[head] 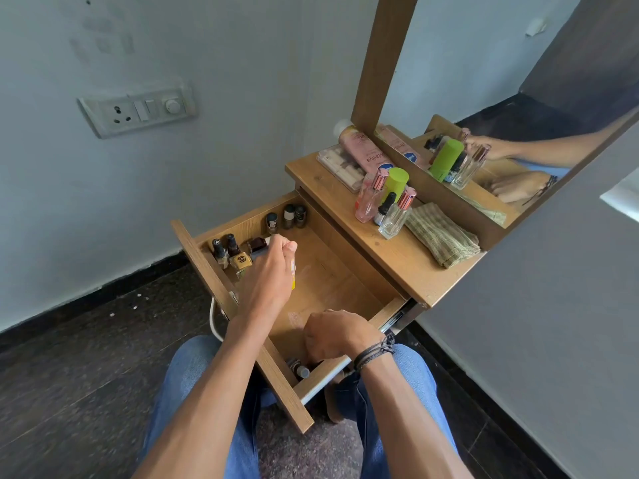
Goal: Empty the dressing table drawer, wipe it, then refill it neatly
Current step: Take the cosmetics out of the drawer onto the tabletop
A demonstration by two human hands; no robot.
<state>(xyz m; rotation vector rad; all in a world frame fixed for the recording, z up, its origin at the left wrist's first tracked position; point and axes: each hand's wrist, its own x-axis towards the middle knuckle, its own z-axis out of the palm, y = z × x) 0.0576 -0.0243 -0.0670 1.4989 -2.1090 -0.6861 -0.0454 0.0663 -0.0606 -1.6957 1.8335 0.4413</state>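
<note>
Pale walls and a dark floor frame the open drawer (332,281) — its bare middle lies between the two hands. The left hand (268,274) reaches to the far-left corner, fingers pinched on a small dark bottle (257,244) being stood among the nail polish bottles (231,252) there; something yellow shows under its palm. The right hand (333,335) sits curled at the near corner over two more bottles (299,368), though whether it grips anything I cannot tell. Those lie just below it, so it seems the nearer hand. Refilling looks partly done; a folded cloth (442,235) rests well beyond the right hand.
</note>
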